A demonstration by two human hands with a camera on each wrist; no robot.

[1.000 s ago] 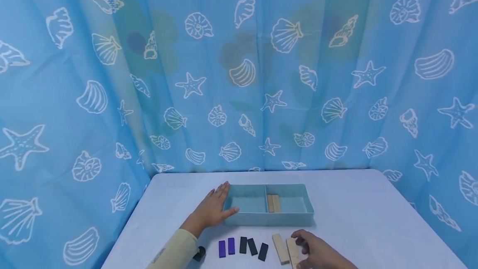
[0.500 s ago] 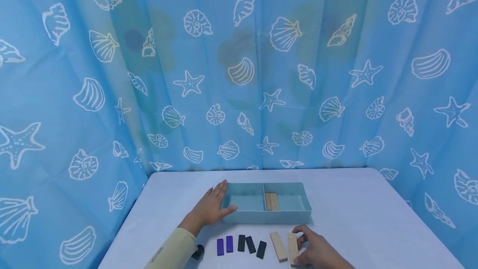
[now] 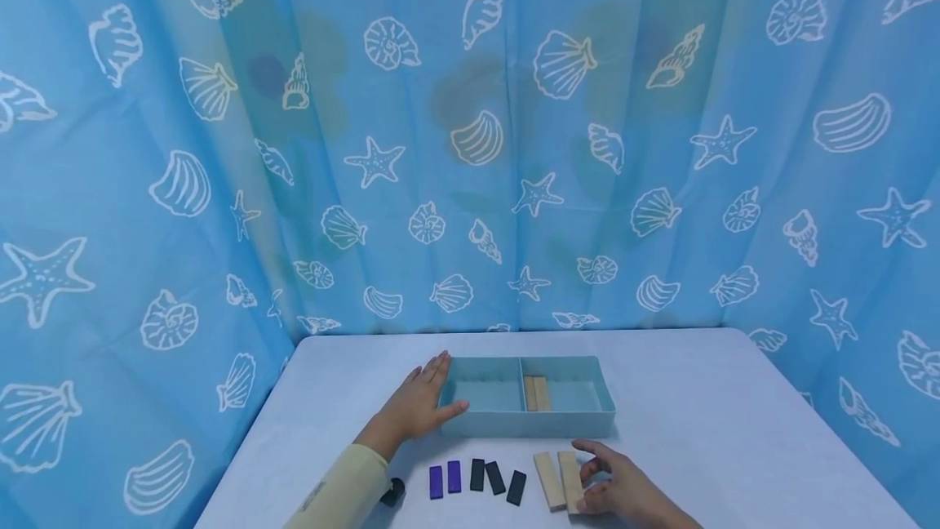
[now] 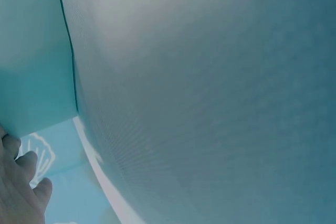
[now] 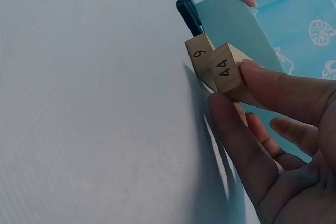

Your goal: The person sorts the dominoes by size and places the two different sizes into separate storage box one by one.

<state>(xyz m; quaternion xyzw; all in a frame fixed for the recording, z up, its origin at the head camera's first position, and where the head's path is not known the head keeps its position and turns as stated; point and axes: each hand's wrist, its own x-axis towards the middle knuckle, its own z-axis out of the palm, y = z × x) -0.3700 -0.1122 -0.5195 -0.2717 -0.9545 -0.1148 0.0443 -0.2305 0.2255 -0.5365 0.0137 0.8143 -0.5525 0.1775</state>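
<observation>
In the head view, my left hand rests with extended fingers along the left end of a pale teal two-compartment box, its thumb over the front rim. My right hand holds a wooden block by its near end, between thumb and finger. In the right wrist view that block's end reads 44. Close on its left lies a second wooden block, marked with a single digit. A pair of wooden blocks lies in the box's right compartment, against the divider.
Left of the wooden blocks, several black pieces and two purple pieces lie on the white table. A round black object sits by my left sleeve. Behind hangs a blue shell-print curtain.
The block in my right hand has straightened and shifted left, nearer to its neighbour. My left hand and the box keep their places.
</observation>
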